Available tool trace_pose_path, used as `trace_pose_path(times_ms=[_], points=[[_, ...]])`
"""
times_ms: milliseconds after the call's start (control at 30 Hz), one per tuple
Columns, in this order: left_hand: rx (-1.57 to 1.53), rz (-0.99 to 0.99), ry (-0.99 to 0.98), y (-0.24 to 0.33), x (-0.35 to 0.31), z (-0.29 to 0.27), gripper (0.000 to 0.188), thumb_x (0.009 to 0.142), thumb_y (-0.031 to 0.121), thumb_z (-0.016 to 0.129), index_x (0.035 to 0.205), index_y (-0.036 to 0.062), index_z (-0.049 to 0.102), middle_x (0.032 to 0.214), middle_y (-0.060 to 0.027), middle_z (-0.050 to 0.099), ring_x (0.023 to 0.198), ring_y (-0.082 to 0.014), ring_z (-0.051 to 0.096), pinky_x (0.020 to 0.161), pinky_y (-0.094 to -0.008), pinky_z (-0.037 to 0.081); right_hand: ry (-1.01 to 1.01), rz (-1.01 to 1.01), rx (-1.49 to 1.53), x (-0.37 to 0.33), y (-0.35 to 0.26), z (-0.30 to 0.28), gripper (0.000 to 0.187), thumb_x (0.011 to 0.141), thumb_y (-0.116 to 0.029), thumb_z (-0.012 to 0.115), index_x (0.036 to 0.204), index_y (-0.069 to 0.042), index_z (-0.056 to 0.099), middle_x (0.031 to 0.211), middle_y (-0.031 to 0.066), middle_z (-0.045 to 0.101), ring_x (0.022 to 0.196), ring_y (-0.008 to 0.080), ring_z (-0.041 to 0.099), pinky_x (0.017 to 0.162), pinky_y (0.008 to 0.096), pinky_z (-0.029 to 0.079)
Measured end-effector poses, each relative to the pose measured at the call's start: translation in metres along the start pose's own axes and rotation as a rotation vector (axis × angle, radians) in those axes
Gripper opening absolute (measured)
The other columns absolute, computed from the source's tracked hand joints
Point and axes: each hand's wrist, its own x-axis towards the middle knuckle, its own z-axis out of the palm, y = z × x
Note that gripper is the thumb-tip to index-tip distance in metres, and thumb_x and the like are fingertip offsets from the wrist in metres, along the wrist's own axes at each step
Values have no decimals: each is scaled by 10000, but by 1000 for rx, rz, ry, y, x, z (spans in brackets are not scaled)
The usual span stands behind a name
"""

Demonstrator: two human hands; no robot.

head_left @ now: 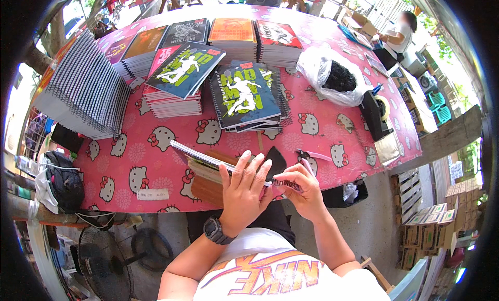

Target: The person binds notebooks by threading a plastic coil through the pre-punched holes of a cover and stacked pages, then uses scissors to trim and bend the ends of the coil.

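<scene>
Over patterned pink cloth (140,150), 2 hands (243,193) (305,193) handle a coil-bound notebook (201,157).

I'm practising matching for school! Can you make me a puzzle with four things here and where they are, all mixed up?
Things:
1. Black coil
2. Watch
3. White plastic bag
4. Fan

Places:
A. Below the pink tabletop
B. On the left wrist
C. On the tabletop, with something black inside
D. At the right hand's fingertips

Pairs: 1-D, 2-B, 3-C, 4-A
</scene>
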Motion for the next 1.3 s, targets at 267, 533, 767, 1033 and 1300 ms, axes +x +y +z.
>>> trace_pose_path(times_ms=[267,533,767,1033,1300], points=[[-16,3,-20,0,0,-2,428,775,229,606,1183,107,563,1240,-61,528,1244,-263,406,1085,-544,38,-36,-117,-70,10,-5,-5,236,773,-17,656,1003,-65,632,906,89,543,810,203,566,689,291,472],[-4,43,-42,-4,-1,-6,477,779,225,611,1229,96,518,1249,-66,517,1223,-264,417,1084,-534,75,-166,-117,-22,15,-7,-11,232,795,-5,628,1017,-72,631,909,92,536,816,222,560,676,298,468],[-16,52,-76,-6,5,-6,611,732,210,628,1299,70,447,1263,-84,499,1177,-272,438,1076,-520,138,-242,-130,-53,10,-11,-16,247,803,18,589,1041,-45,607,913,110,548,803,243,571,680,318,482],[-94,115,-159,-7,17,-31,498,763,260,635,1215,75,541,1165,-58,565,1059,-213,508,1059,-464,219,-163,-60,-102,12,-16,-8,260,773,-35,629,1028,-31,573,837,122,559,752,275,596,635,342,485],[-269,178,-141,-23,15,-30,189,730,270,681,905,205,655,826,69,641,786,-132,571,788,-341,301,-274,-78,-256,11,-15,-7,142,889,-154,533,940,-25,560,807,152,593,772,314,609,650,378,486]])
